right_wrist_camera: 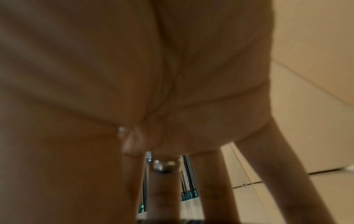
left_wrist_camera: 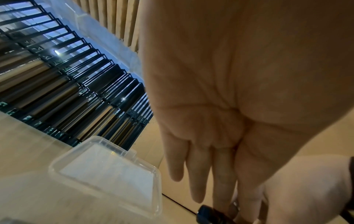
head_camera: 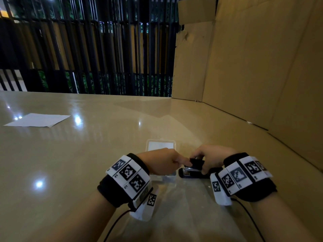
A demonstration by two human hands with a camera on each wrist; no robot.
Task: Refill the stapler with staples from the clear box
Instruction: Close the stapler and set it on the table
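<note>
A black stapler (head_camera: 192, 174) lies on the tan table (head_camera: 87, 154), its black top raised above the metal magazine. My right hand (head_camera: 204, 161) grips that raised top from the right, thumb at the near side; a ring (right_wrist_camera: 164, 166) shows on one finger. My left hand (head_camera: 180, 161) reaches in from the left, thumb and forefinger pinched together at the top's front end. In the left wrist view a small silvery piece (left_wrist_camera: 235, 204), seemingly staples, sits between those fingertips above the stapler (left_wrist_camera: 208, 215). The clear box (head_camera: 160, 145) lies open just beyond and beneath my left hand.
A white sheet of paper (head_camera: 38, 120) lies at the far left of the table. Tall cardboard walls (head_camera: 253, 67) close off the right side. A black railing (head_camera: 87, 49) runs behind the table's far edge. Thin cables trail from both wristbands.
</note>
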